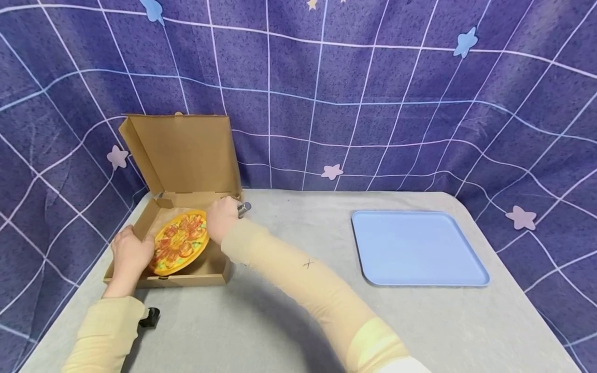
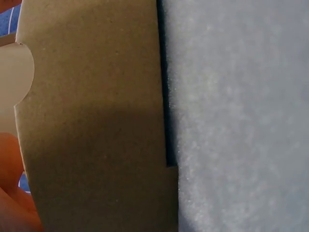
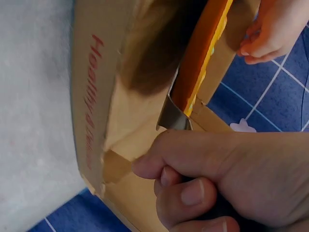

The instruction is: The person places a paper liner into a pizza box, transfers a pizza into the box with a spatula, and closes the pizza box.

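Pizza (image 3: pixel 200 53) partly outside right-wrist view

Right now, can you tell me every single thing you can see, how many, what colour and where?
Cardboard box: one, brown with red lettering, lid open, left on the table
Pizza: one, orange-yellow with red and green topping, tilted inside the box
Metal tool: one, grey, at the pizza's edge
Tray: one, light blue, on the right
Table: one, pale grey, under everything
Curtain: purple-blue with pale lines, around the table
Stars: at least six, blue, pink and cream, on the curtain
Black object: one, by the left cuff
Sleeves: two, pale yellow, on both arms
Left hand: one, bare, at the box's left side
Right hand: one, bare, gripping the tool
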{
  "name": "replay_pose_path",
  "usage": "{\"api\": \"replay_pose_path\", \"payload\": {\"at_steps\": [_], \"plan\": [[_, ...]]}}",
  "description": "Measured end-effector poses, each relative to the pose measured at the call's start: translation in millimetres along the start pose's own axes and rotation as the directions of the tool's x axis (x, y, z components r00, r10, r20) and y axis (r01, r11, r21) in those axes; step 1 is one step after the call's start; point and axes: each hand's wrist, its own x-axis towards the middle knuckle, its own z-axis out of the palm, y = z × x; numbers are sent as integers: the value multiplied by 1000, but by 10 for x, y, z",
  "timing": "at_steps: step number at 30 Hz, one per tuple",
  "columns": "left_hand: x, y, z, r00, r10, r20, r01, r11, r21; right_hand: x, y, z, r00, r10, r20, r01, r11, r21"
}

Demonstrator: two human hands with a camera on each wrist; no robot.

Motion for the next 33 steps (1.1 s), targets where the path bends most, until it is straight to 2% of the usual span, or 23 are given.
{"api": "replay_pose_path", "payload": {"at_steps": [5, 11, 21, 28, 33], "plan": [[14, 13, 5, 1000, -3, 6, 4, 1000, -3, 20, 67, -97, 1000, 4, -18, -4, 1000, -12], [21, 3, 21, 1000, -15, 8, 15, 1000, -7, 8, 146, -170, 1000, 4, 23, -3, 1000, -23], [11, 12, 15, 1000, -16, 9, 16, 1000, -7, 31, 289, -118, 996, 6, 84, 1, 996, -86], [15, -1, 18, 1000, -7, 1, 7, 1000, -12, 16, 366, -105, 991, 80, 110, -73, 995, -68], [17, -4, 13, 1000, 5, -8, -5, 1000, -10, 0, 435, -112, 986, 108, 127, -98, 991, -88]]}}
